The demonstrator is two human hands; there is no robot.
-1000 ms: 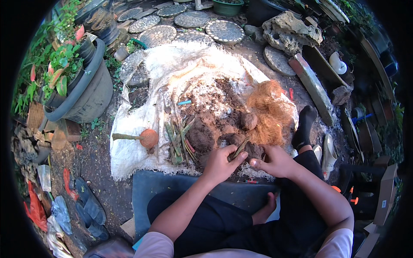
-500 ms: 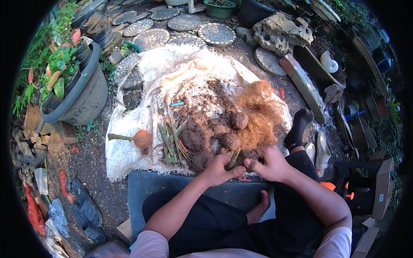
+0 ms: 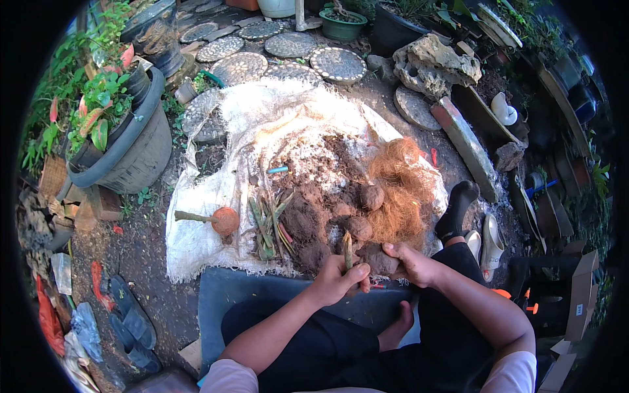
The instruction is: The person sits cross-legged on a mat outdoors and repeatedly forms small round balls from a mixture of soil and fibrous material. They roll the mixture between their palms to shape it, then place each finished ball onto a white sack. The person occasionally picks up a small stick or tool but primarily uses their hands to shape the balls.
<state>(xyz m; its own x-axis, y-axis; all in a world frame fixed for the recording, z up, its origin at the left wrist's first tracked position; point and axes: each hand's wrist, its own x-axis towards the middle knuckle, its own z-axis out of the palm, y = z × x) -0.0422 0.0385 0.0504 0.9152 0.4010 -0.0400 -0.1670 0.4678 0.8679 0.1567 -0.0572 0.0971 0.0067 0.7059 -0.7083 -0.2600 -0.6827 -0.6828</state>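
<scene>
My left hand is closed around a short plant stem, whose cut end points up and away from me. In my right hand a dark brown lump of soil is gripped, close beside the stem. Two round balls lie just beyond: one soil ball nearer and another ball farther off. To their right spreads a heap of orange-brown coconut fibre. Left of the hands are loose dark soil and several cut green stems.
A white woven sack lies under these things. On its left rests a fibre-wrapped ball with a stem; a blue tube-like object lies farther back. A large grey planter stands left, a long concrete block right.
My hands have drawn slightly apart. The stem now stands more upright in my left hand, and the soil lump shows more fully in my right. The whole view has shifted a little.
</scene>
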